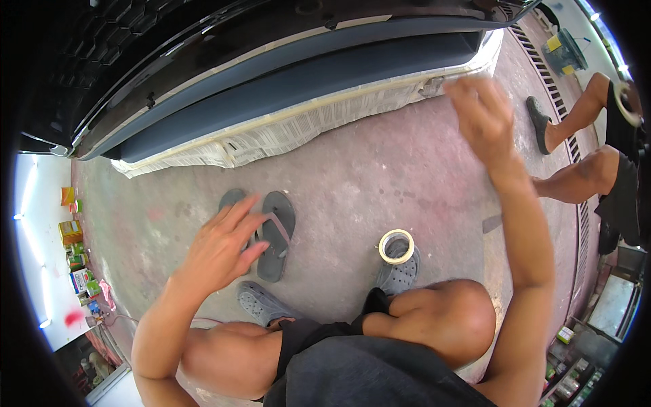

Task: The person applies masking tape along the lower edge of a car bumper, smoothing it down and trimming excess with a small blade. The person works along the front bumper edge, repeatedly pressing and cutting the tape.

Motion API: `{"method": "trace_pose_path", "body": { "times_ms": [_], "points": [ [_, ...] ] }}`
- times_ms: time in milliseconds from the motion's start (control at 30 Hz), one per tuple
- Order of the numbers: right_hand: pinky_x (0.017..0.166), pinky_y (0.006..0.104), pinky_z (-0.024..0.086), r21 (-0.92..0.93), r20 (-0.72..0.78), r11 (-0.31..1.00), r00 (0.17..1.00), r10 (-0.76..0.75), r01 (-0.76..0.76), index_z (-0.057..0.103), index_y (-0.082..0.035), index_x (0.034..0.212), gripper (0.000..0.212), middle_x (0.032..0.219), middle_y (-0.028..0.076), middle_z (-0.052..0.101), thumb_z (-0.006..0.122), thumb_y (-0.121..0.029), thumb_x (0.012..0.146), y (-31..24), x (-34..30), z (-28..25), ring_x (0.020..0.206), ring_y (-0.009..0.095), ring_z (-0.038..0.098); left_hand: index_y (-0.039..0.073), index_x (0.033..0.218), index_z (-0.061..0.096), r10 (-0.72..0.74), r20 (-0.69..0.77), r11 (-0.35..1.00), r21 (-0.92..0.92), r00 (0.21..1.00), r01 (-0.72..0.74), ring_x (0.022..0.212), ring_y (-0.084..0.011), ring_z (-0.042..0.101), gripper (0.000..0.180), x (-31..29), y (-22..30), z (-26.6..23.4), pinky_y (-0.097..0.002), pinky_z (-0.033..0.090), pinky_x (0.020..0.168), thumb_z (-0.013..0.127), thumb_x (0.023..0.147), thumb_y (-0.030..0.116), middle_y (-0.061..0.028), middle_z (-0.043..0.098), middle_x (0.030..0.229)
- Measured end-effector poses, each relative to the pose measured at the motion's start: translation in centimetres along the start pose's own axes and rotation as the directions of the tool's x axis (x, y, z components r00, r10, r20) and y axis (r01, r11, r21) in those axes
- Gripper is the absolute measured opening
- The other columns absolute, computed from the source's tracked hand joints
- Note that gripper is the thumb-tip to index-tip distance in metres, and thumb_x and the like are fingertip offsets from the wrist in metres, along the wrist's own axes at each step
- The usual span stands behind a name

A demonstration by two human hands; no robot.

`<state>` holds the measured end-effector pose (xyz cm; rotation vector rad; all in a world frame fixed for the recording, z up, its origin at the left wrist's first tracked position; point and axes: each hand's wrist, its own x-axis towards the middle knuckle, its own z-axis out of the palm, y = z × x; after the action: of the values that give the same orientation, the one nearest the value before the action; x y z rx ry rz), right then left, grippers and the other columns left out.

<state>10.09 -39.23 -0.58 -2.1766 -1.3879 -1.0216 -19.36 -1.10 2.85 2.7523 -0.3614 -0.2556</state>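
Observation:
My left hand (227, 237) is open, fingers spread, in the air above a pair of dark grey flip-flops (274, 237) on the floor. It holds nothing. My right hand (480, 119) is raised at the right end of the newspaper masking (285, 136); its fingers look bent but are smeared by motion, and whether they touch the paper I cannot tell. The newspaper hangs taped along the lower edge of a dark car bumper (298, 88). A roll of masking tape (396, 246) rests on the front of my right grey clog (400, 275).
Another person's bare legs (583, 169) and dark clog (539, 125) are at the right, near a long floor grate (542, 68). A bucket (564, 53) stands beyond. Several cans (70, 232) line the left wall. A rack with containers (576, 373) is at the lower right.

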Motion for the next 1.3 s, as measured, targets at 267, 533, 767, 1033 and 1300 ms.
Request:
{"method": "trace_pose_path", "body": {
  "times_ms": [267,533,767,1033,1300],
  "points": [
    [0.075,0.0413,0.058,0.324,0.289,0.727,0.795,0.533,-0.605,0.066,-0.001,0.110,0.014,0.101,0.017,0.072,0.072,0.004,0.099,-11.2,-15.2,3.3,0.084,0.036,0.072,0.013,0.099,0.056,0.338,-0.205,0.756,0.640,0.919,-0.135,0.072,-0.0191,0.071,0.033,18.0,2.5,-1.4,-0.0312,0.059,0.059,0.085,0.090,0.025,-0.0122,0.041,0.179],
    [0.073,0.0393,0.058,0.415,0.370,0.526,0.666,0.648,-0.743,0.066,0.000,0.111,0.012,0.097,0.016,0.071,0.072,0.002,0.102,-12.3,-18.6,4.7,0.079,0.032,0.072,0.018,0.107,0.058,0.254,-0.077,0.545,0.835,0.964,-0.077,0.061,-0.0208,0.074,0.037,20.8,0.3,-5.3,-0.0299,0.058,0.053,0.080,0.099,0.047,-0.0042,0.042,0.180],
    [0.073,0.0381,0.058,0.470,0.371,0.465,0.646,0.667,-0.750,0.066,0.000,0.111,0.013,0.098,0.016,0.072,0.075,0.001,0.101,-12.2,-19.6,5.3,0.080,0.030,0.072,0.015,0.108,0.056,0.148,-0.010,0.471,0.880,0.989,-0.062,0.064,-0.0207,0.070,0.041,18.2,-0.2,-7.4,-0.0330,0.060,0.058,0.076,0.102,0.050,-0.0040,0.033,0.184],
    [0.075,0.0435,0.059,0.508,0.418,0.344,0.575,0.703,-0.790,0.069,-0.003,0.111,0.013,0.099,0.016,0.074,0.076,-0.002,0.099,-12.3,-19.8,5.5,0.086,0.035,0.075,0.010,0.106,0.057,0.242,-0.090,0.680,0.726,0.966,-0.102,0.069,-0.0210,0.073,0.040,23.0,3.5,-4.1,-0.0328,0.059,0.063,0.083,0.098,0.038,-0.0155,0.039,0.180],
    [0.070,0.0407,0.058,0.517,0.426,0.300,0.545,0.722,-0.802,0.069,-0.002,0.111,0.015,0.096,0.016,0.072,0.078,-0.003,0.099,-12.8,-20.0,5.9,0.081,0.032,0.075,0.007,0.109,0.056,0.235,-0.195,0.859,0.500,0.952,-0.109,0.084,-0.0329,0.079,0.036,25.9,3.5,-3.8,-0.0420,0.062,0.066,0.084,0.096,0.026,-0.0133,0.043,0.178]
  ]
}}
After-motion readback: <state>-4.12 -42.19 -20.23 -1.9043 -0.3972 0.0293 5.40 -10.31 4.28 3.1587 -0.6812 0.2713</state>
